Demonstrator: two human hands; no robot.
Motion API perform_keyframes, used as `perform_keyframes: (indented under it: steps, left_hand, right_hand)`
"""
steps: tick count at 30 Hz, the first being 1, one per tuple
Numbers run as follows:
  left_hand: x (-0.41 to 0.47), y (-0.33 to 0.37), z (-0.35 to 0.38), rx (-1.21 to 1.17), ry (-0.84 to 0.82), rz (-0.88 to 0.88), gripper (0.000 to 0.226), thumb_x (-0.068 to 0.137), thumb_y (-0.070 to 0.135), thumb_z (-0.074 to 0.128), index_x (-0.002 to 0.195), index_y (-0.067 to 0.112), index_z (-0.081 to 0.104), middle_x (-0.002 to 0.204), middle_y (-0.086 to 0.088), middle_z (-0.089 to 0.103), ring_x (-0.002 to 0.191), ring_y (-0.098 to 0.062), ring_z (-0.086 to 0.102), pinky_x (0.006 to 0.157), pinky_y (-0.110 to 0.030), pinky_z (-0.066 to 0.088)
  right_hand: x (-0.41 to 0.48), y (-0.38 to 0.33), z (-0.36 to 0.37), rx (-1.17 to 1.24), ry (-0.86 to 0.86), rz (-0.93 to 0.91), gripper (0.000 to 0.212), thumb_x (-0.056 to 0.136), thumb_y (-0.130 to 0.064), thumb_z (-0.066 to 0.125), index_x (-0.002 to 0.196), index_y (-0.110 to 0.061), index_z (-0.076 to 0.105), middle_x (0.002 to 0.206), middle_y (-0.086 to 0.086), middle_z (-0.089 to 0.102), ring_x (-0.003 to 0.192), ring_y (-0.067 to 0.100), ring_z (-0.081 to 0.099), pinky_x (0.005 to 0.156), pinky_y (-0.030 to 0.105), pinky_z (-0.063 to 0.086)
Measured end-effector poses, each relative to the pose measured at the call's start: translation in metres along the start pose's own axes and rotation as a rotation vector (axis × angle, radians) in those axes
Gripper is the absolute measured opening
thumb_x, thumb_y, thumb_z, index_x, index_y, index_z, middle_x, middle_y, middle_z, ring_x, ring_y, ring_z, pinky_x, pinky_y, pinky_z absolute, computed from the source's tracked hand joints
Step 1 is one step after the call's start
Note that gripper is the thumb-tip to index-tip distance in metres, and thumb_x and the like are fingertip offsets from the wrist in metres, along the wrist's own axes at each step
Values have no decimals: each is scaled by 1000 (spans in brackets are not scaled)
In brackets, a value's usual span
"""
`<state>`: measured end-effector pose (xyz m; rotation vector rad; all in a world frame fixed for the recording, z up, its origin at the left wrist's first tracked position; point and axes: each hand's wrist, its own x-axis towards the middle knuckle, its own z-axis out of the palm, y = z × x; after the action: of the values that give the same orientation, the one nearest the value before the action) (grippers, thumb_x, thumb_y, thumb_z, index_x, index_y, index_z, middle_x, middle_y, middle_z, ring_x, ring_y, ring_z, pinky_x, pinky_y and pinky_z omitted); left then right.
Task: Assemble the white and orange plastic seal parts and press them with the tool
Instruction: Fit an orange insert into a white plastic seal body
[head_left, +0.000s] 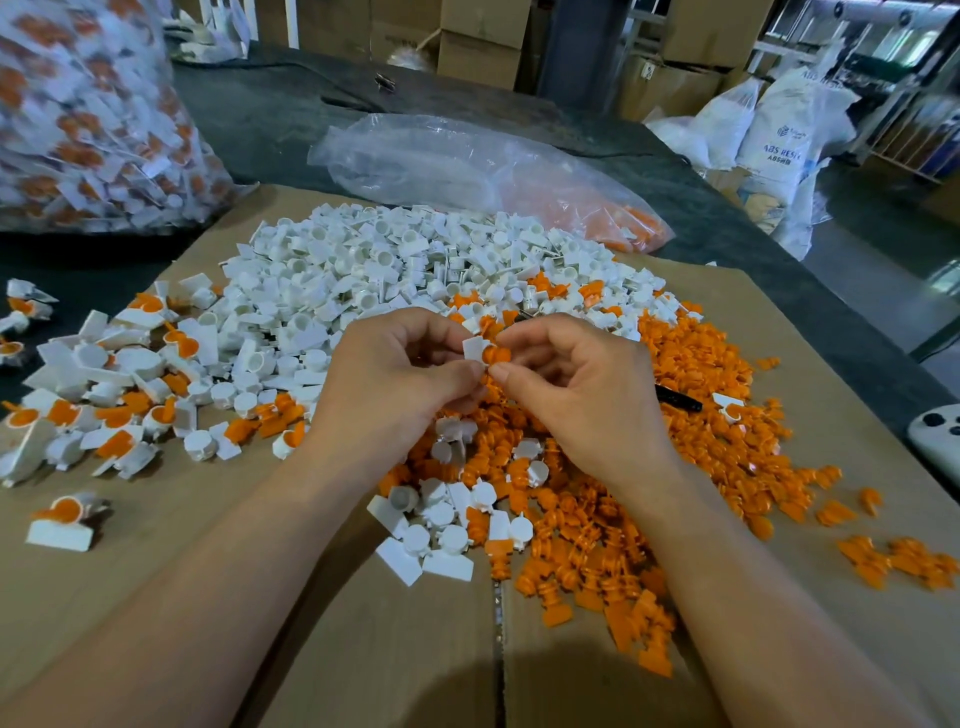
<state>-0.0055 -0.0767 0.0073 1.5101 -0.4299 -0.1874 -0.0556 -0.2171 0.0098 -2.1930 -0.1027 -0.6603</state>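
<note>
While both hands are held over the piles, a white part (474, 347) is pinched in the curled fingers of the left hand (400, 374). An orange part (497, 355), touching it, is pinched in the curled fingers of the right hand (576, 384). Both parts are held up above the orange pile (701, 415). The white pile (395, 270) is spread behind on the cardboard (208, 597). A black stick (678, 401) is seen just beside the right hand.

Matt white plastic parts (363, 270) and orange plastic parts (701, 415) lie on rough brown cardboard (363, 649).
</note>
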Motion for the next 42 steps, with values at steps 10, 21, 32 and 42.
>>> perform_keyframes:
  steps: [10, 21, 32, 42]
  left_hand:
    - [0, 0, 0, 15, -24, -5, 22, 76, -7, 68, 68, 13, 65, 54, 0, 65, 50, -9, 65, 50, -17, 52]
    - [-1, -1, 1, 39, -18, -1, 19, 75, -4, 70, 69, 14, 66, 55, 0, 67, 52, -10, 67, 50, -17, 52]
    - [0, 3, -2, -5, -5, -57, 19, 76, -11, 64, 70, 7, 64, 51, -3, 63, 48, -12, 63, 47, -22, 54]
    - [-1, 4, -1, -20, -24, -49, 15, 76, -7, 68, 71, 6, 63, 49, -1, 61, 45, -9, 61, 45, -18, 51]
  right_hand:
    - [-1, 0, 1, -115, 86, -134, 19, 76, -6, 69, 95, -5, 71, 80, -10, 61, 77, 1, 60, 68, 9, 49]
    - [-1, 1, 1, -77, 46, -81, 19, 76, -6, 71, 94, -7, 72, 75, -21, 57, 73, -5, 59, 65, 6, 48]
    - [0, 2, -2, -95, -26, -147, 27, 75, -10, 71, 102, -10, 69, 80, -13, 58, 72, -2, 57, 70, 12, 47]
    - [0, 5, -1, -1, -33, -168, 31, 74, -10, 69, 104, -6, 66, 90, -14, 60, 88, 0, 60, 78, 12, 49]
